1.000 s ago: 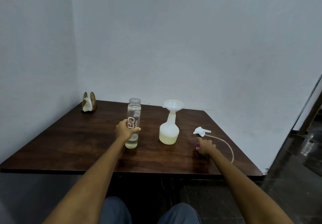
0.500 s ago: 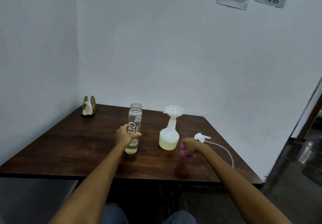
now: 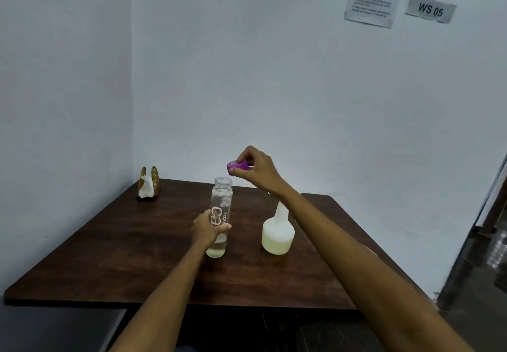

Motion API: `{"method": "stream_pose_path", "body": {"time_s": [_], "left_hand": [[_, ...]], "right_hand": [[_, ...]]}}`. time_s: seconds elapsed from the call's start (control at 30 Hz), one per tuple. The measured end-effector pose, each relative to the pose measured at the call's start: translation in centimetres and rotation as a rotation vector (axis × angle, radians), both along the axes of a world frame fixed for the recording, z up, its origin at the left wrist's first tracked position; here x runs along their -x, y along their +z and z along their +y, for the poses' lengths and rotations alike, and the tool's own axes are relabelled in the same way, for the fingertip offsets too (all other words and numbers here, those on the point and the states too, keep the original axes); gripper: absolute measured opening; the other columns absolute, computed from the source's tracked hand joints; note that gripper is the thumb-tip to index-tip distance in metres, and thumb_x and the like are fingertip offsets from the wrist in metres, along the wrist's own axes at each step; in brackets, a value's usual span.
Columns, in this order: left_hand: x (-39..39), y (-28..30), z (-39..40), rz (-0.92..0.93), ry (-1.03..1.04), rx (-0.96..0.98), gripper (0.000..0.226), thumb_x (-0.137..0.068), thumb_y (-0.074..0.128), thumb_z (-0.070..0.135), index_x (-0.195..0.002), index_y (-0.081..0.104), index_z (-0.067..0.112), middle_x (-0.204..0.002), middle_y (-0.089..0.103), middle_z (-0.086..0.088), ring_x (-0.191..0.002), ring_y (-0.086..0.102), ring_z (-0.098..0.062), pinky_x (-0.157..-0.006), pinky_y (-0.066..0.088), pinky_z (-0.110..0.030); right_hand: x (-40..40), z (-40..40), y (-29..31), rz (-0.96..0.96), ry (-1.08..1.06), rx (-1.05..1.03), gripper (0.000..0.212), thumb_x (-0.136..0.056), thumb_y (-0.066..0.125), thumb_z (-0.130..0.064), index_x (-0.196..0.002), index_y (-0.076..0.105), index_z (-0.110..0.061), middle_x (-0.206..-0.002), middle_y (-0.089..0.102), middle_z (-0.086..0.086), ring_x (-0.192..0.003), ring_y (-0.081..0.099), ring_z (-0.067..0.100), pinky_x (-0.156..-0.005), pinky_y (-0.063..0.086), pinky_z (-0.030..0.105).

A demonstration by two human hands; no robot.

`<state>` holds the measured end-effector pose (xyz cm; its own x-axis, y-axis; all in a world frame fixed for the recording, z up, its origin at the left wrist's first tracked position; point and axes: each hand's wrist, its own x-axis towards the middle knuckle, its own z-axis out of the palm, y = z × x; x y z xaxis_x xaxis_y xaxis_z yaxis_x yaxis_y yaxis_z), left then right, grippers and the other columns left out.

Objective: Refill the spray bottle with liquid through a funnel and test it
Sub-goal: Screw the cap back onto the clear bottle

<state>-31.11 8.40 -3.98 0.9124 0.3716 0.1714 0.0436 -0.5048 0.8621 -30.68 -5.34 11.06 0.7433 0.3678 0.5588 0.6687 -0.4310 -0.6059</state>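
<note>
R hand (image 3: 256, 169) raised, pinching purple cap (image 3: 237, 165) | L hand (image 3: 209, 227) still grips glass bottle (image 3: 220, 216)

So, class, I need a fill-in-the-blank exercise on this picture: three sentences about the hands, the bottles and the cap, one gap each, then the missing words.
1. The left hand grips the tall clear glass bottle, which stands upright on the dark wooden ____.
2. The right hand holds a small cap of ____ colour just above the glass bottle's open mouth.
3. The white plastic spray bottle holds pale ____ liquid in its lower part.

Missing words: table; purple; yellow
</note>
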Motion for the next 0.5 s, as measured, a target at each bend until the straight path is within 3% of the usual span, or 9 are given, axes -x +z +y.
{"method": "stream_pose_path", "body": {"time_s": [0.1,0.2,0.27,0.4,0.5], "left_hand": [[-0.5,0.0,0.3,-0.002,-0.007,-0.003,0.045,-0.065,0.085,0.030,-0.098,0.065,0.008,-0.101,0.071,-0.011,-0.097,0.065,-0.028,-0.079,0.047,-0.032],[-0.7,0.0,0.4,-0.011,-0.014,-0.010,0.037,-0.065,0.084,0.030,-0.088,0.061,0.013,-0.098,0.071,-0.010,-0.093,0.065,-0.026,-0.074,0.044,-0.029],[-0.8,0.0,0.5,-0.015,-0.014,-0.007,0.037,-0.065,0.084,0.031,-0.085,0.058,0.015,-0.097,0.070,-0.008,-0.092,0.064,-0.025,-0.071,0.040,-0.025],[-1.1,-0.1,0.7,-0.033,-0.029,-0.010,0.042,-0.064,0.085,0.031,-0.093,0.064,0.008,-0.097,0.071,-0.009,-0.092,0.065,-0.025,-0.075,0.044,-0.028],[-0.9,-0.1,0.7,-0.049,-0.037,0.001,0.036,-0.063,0.086,0.029,-0.085,0.061,0.013,-0.094,0.072,-0.009,-0.091,0.066,-0.025,-0.071,0.041,-0.024]], "right_hand": [[-2.0,1.7,-0.6,0.011,-0.004,0.025,0.025,-0.076,0.076,-0.014,-0.085,0.053,-0.013,-0.097,0.067,0.016,-0.082,0.056,0.018,-0.063,0.043,0.009],[-3.5,3.1,-1.6,0.056,-0.004,0.180,0.026,-0.079,0.075,-0.015,-0.094,0.058,-0.002,-0.101,0.064,0.018,-0.083,0.052,0.016,-0.059,0.038,0.006],[-4.1,3.5,-1.8,0.085,-0.003,0.317,0.033,-0.080,0.072,-0.012,-0.107,0.058,0.002,-0.113,0.062,0.020,-0.089,0.050,0.015,-0.063,0.038,0.009],[-4.7,4.4,-0.1,0.092,0.034,0.678,0.045,-0.082,0.067,-0.006,-0.125,0.057,-0.007,-0.130,0.054,0.016,-0.112,0.053,0.028,-0.082,0.040,0.022],[-4.7,5.3,1.1,0.127,0.038,0.799,0.043,-0.079,0.063,0.004,-0.119,0.062,-0.010,-0.129,0.053,0.017,-0.105,0.054,0.028,-0.066,0.046,0.020]]}}
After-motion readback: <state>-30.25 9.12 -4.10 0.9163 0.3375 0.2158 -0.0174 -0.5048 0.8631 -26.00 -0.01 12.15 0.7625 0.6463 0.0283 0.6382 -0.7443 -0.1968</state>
